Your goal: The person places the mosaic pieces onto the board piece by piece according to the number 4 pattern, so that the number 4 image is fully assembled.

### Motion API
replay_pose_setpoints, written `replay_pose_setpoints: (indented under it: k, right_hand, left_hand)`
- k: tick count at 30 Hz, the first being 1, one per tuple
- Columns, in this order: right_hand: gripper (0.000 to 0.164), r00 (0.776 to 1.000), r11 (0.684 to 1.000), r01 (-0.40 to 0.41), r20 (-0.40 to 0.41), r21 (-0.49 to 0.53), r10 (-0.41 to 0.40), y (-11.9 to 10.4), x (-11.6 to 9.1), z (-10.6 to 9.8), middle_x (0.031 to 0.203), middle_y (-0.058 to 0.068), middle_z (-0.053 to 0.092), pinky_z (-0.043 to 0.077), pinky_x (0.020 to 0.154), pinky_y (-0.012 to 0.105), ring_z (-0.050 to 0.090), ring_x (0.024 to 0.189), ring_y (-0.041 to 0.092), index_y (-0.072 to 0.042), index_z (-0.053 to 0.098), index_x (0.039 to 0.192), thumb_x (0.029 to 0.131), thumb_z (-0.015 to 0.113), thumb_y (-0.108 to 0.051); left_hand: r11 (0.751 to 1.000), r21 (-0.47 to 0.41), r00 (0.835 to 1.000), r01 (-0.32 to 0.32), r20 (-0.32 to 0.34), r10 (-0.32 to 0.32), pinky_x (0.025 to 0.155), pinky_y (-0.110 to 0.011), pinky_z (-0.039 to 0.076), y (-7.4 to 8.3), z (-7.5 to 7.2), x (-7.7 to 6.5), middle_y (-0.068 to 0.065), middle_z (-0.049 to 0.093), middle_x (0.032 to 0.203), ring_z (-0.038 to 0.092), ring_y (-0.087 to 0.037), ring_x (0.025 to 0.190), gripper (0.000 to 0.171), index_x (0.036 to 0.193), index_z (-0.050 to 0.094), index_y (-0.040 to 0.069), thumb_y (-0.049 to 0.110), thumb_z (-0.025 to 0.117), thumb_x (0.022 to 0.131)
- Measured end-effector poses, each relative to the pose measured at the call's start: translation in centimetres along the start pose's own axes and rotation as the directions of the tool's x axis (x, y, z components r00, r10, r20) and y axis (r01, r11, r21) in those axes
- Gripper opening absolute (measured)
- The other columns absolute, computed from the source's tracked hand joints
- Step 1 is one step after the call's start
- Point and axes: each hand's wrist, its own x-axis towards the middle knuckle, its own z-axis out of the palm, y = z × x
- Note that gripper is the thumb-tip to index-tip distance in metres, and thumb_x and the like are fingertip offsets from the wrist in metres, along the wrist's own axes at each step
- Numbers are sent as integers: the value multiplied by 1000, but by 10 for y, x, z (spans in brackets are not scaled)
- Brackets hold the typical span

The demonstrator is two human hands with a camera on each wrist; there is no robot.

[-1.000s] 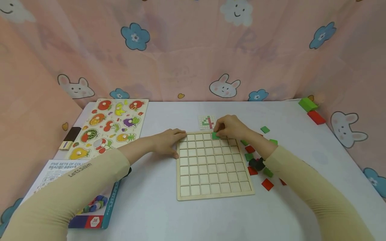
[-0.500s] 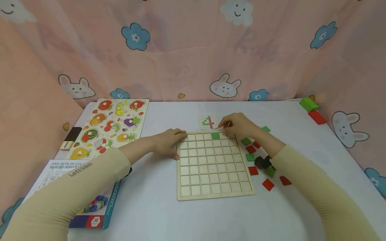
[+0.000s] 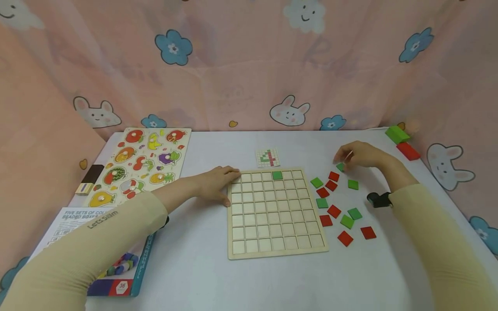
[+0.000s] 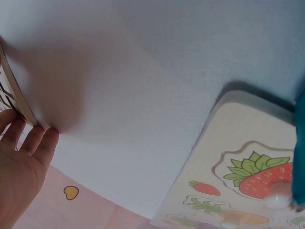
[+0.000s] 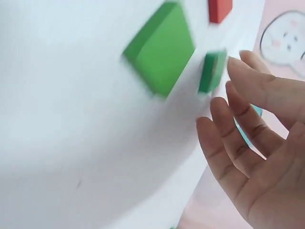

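A square wooden grid board (image 3: 278,255) lies on the white table, with one green tile (image 3: 277,175) in its far row. My left hand (image 3: 215,185) rests against the board's far left corner. In the left wrist view, fingers of that hand (image 4: 24,164) touch the board's edge (image 4: 19,93). My right hand (image 3: 359,154) is beyond the scattered tiles, its fingertips at another green tile (image 3: 340,167). From the right wrist view, the thumb and fingers of the right hand (image 5: 267,143) are spread beside that tile (image 5: 212,71), with no grip visible.
Red tiles (image 3: 345,238) and green tiles (image 3: 353,185) lie scattered right of the board. A small pattern card (image 3: 267,158) sits behind it. At left are a fruit puzzle board (image 3: 155,151) and a box (image 3: 136,276). Green and red blocks (image 3: 407,151) stand at the far right.
My right hand has left the green tile lying in the board's far row and moved right to another green tile on the table. My left hand has stayed at the board's corner.
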Motion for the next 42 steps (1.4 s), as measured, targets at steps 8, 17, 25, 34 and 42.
replay_pose_setpoints:
  k: [8,17,25,34,42]
  right_hand:
    - [29,999,1000,-31,10,-1,31,13,-3,1,117,20,64,50,93,55,54,110,37,-8,71,112,84,77,-14]
    - [16,995,1000,-24,-96,-18,22,7,6,6,99,13,66,50,79,37,54,96,29,-6,66,93,84,77,-13]
    - [19,967,994,97,-241,49,-82,-39,17,25,98,13,64,49,68,25,59,91,25,-4,67,106,90,71,-14]
    - [11,958,951,280,-108,129,-267,-114,23,62,93,8,69,51,72,28,64,82,19,-9,72,99,91,70,-15]
    - [7,942,930,337,-41,146,-334,-149,25,86,93,5,73,52,74,28,65,83,16,-11,74,96,90,71,-12]
  left_hand:
    - [1000,-2,1000,0,-2,0,122,-49,28,1,-2,-3,-16,26,163,30,-38,147,95,156,24,2,39,75,85]
    - [1000,-12,1000,14,10,-14,123,-49,27,2,-2,-5,-14,25,163,29,-38,148,95,157,22,3,38,74,85]
    - [1000,-5,1000,4,4,-4,122,-49,28,0,0,-4,-15,25,163,30,-37,147,95,156,23,3,39,74,86]
    - [1000,-4,1000,-1,10,1,123,-49,28,2,-1,-3,-16,24,164,28,-38,148,95,157,22,2,39,74,86]
    - [1000,10,1000,-6,13,6,123,-48,28,2,-1,-2,-15,23,164,30,-37,147,94,157,21,2,39,73,87]
